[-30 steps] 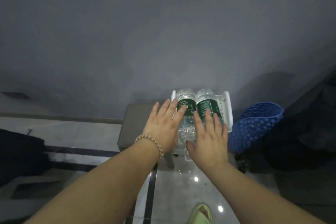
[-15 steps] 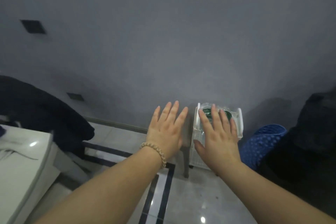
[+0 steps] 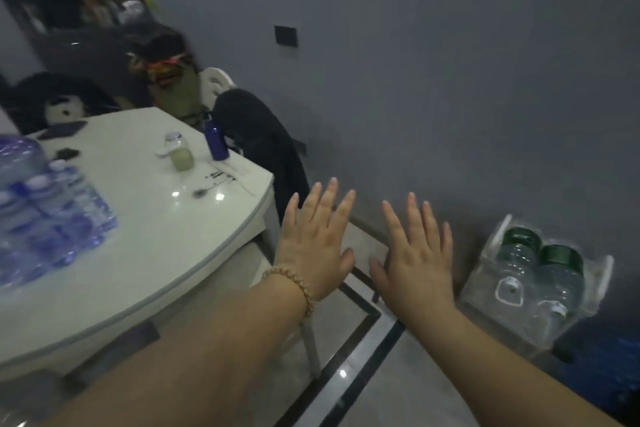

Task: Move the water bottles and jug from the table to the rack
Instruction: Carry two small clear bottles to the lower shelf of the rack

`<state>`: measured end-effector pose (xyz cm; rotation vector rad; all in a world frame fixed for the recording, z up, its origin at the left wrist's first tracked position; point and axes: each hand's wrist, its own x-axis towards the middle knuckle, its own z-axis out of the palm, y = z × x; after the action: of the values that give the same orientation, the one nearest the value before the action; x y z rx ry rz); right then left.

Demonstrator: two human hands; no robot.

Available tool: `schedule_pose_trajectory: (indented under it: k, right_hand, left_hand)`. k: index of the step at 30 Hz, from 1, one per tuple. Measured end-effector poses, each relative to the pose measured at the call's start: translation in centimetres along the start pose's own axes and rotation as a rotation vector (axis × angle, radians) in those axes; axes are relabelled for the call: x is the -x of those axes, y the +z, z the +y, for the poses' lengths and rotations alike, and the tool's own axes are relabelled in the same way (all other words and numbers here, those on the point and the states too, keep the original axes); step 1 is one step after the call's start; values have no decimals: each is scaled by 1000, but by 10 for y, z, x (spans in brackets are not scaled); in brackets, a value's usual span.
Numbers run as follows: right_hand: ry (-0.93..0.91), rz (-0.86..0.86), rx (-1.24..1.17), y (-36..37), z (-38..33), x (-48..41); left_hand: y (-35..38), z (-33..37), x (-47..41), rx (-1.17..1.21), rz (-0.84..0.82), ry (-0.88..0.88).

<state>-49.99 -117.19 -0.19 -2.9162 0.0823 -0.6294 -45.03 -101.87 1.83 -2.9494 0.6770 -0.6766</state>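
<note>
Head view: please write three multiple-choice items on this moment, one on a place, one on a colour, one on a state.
1. Where is the white rack?
A. on the table
B. on the floor by the wall
C. in a hand

2. What colour are the labels of the bottles in the rack?
A. green
B. red
C. yellow

3. How are the left hand and the right hand?
A. both fists
B. each holds a bottle
C. open and empty

Answers:
1 B, it stands low against the grey wall.
2 A, dark green bands show.
3 C, fingers spread, nothing held.

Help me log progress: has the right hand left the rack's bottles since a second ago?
Yes. The right hand has pulled off the green-label bottles and hangs open, left of the rack, toward the table.
</note>
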Motion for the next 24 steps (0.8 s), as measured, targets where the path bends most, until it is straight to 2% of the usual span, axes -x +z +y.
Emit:
schedule_pose_trajectory:
  k: [4, 8, 12, 13, 18, 21, 24]
  right_hand:
    - [-149, -56, -62, -2, -81, 7]
    - [-313, -46, -134, -10, -198, 24]
    - [-415, -31, -187, -1, -315, 49]
    - [-432, -28, -202, 6, -359, 62]
    - [-453, -68, -260, 39, -492, 110]
    - [-438, -152, -239, 52, -547, 133]
    - [-457, -157, -229, 53, -586, 136]
  left_hand:
    - [-32, -72, 63, -81, -6, -82]
    - [-66, -158, 136, -147, 10, -233]
    - [-90, -245, 205, -175, 17, -312]
    - [-94, -279, 235, -181, 0, -331]
    - [-109, -394, 341, -230, -93, -340]
    - [-115, -455, 384, -262, -177, -329]
    - [-114, -501, 399, -227, -169, -368]
